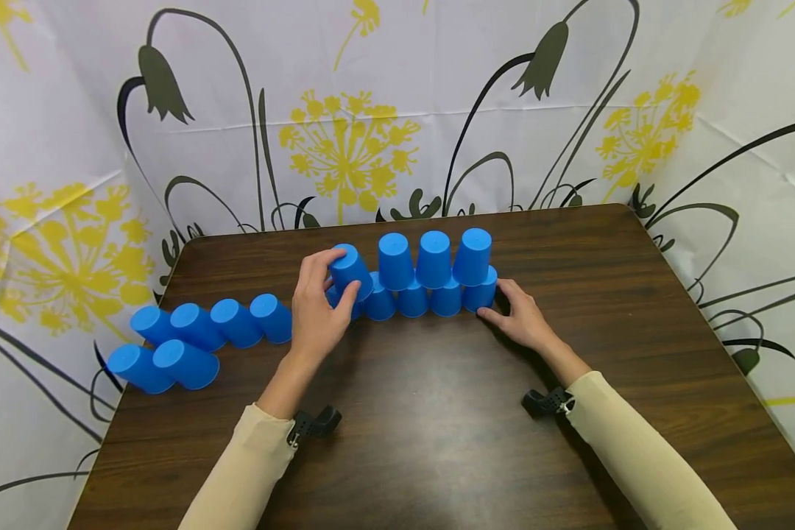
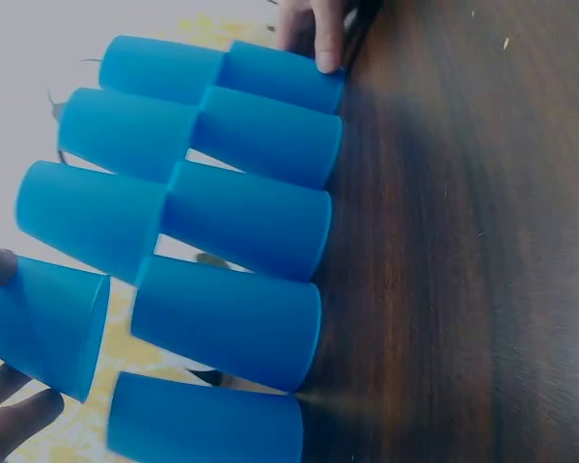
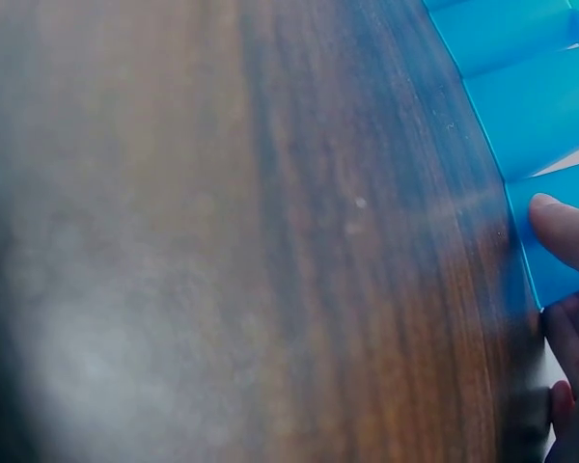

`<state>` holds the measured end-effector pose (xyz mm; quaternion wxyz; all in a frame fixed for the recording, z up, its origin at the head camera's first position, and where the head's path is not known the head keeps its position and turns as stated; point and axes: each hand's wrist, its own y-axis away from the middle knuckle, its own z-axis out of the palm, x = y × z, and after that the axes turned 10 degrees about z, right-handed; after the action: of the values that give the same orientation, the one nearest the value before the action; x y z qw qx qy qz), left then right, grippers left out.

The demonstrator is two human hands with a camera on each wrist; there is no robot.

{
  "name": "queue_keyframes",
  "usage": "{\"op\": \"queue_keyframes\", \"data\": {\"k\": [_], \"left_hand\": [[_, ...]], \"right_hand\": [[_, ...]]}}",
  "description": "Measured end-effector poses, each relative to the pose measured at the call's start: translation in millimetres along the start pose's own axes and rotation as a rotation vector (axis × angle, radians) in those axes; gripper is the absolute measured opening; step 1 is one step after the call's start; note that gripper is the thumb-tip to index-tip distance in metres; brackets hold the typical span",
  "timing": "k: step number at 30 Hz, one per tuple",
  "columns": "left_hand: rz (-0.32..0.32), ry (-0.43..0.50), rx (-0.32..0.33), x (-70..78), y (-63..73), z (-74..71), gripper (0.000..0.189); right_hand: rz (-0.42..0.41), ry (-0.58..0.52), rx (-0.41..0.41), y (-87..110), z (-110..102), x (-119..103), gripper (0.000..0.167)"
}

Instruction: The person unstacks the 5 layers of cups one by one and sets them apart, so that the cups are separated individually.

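My left hand (image 1: pixel 321 298) grips an upside-down blue cup (image 1: pixel 351 271) between thumb and fingers. In the left wrist view this held cup (image 2: pixel 44 323) is tilted, with a gap between its rim and the nearest cups. Beneath it runs a bottom row of several upturned blue cups (image 1: pixel 413 299). Three more cups (image 1: pixel 433 259) form an upper tier, each straddling two cups below. At the row's right end, my right hand (image 1: pixel 522 316) holds the last bottom cup (image 1: pixel 480 289) by its side. The right wrist view shows the thumb (image 3: pixel 560 227) against that cup's wall.
Several more upturned blue cups (image 1: pixel 237 322) stand at the left of the brown wooden table (image 1: pixel 424 412), with two others (image 1: pixel 185 364) in front of them. Behind the table hangs a white flower-patterned cloth (image 1: pixel 397 66).
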<state>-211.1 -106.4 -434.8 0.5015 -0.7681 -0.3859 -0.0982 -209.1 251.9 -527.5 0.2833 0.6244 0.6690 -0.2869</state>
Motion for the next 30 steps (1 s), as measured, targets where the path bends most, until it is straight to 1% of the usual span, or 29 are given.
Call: {"op": "queue_keyframes", "data": {"k": [2,5,9,11,14,17,20,23,26,28,30], "left_hand": [[0.003,-0.002,0.012,5.2,7.9,-10.0,0.053],[-0.001,-0.012,0.037,9.8,24.5,-28.7,0.055],[-0.048,-0.063,0.064,8.8,51.1,-59.6,0.058],[-0.093,-0.100,0.085,6.8,65.5,-76.8,0.058],[-0.175,-0.183,0.119,1.6,87.5,-100.7,0.057],[-0.270,-0.274,0.156,-5.0,107.0,-118.1,0.057],[-0.356,-0.347,0.168,-13.2,121.3,-127.5,0.058],[-0.415,-0.367,0.156,-20.9,128.9,-130.4,0.058],[-0.439,-0.364,0.132,-27.9,130.6,-129.1,0.056],[-0.441,-0.363,0.123,-31.5,129.8,-127.2,0.055],[-0.442,-0.385,0.112,-34.6,128.7,-125.1,0.054]], "right_hand": [[0.000,0.000,-0.001,-0.2,0,-1,0.062],[0.001,0.003,-0.001,-0.5,-1,-1,0.062],[0.001,0.000,0.001,-0.3,0,-1,0.062],[-0.001,-0.002,-0.002,-0.2,0,-1,0.062],[0.005,-0.002,-0.007,0.0,1,0,0.062],[0.009,0.000,-0.007,0.1,1,1,0.063],[0.005,-0.001,0.001,-0.2,0,1,0.062],[-0.002,-0.001,0.005,-0.7,0,1,0.062],[0.001,0.002,0.003,-0.8,0,2,0.062],[0.002,0.003,-0.001,-0.8,0,3,0.062],[0.005,0.003,-0.003,-0.7,1,3,0.062]]}}
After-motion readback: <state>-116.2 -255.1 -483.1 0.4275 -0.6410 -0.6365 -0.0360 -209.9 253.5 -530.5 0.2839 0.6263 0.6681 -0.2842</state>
